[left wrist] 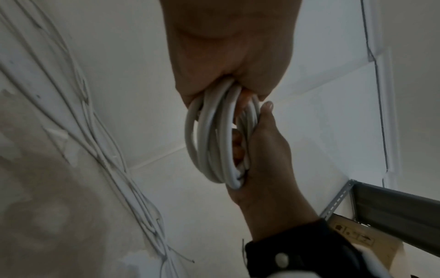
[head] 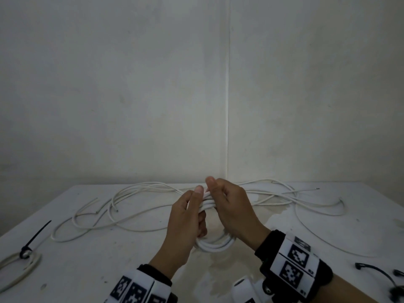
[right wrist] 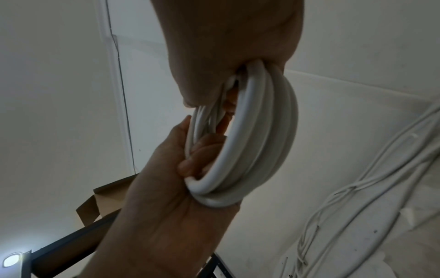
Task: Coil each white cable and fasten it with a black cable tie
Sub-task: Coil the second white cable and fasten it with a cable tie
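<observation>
Now I hold the white coil (head: 215,242) with both hands, just above the middle of the table (head: 135,259). It has several turns, and its lower part hangs near the table top. My left hand (head: 185,224) grips one side with the fingers curled through the loops, the thumb lying on top of the strands. My right hand (head: 231,206) closes around the upper part of the same coil, thumb up, just beside the left thumb. In the wrist views I see the loops (left wrist: 214,143) packed close together between the two hands.

Behind the hands, loose white cables (head: 140,193) lie spread across the far part of the table, left to right. At the left edge lies a finished coil (head: 19,267) with a black cable tie (head: 35,237) around it. At the right edge lie more black ties (head: 376,272), well apart from my hands.
</observation>
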